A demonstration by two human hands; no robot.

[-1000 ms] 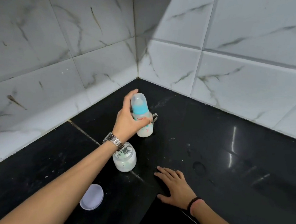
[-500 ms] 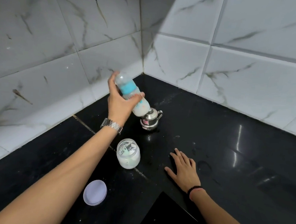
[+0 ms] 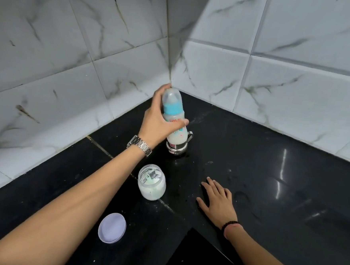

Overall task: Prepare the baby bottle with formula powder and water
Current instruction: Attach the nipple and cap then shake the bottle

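Note:
My left hand grips the baby bottle in the air, thumb across its body and a finger up behind the clear cap. The bottle has a turquoise collar and milky white liquid inside, and leans slightly. It hangs over a small steel jug, hiding most of it. An open glass jar with white powder stands nearer to me. Its white lid lies flat further forward. My right hand rests flat on the black counter, fingers spread.
Grey marbled wall tiles close the corner behind and on both sides. The counter has a joint line running diagonally past the jar, and a stepped cut-out edge near my right forearm. Specks of powder and wet marks dot the surface.
My left hand swung the bottle from tilted over to the left back to nearly upright over the steel jug. My right hand stayed flat on the counter.

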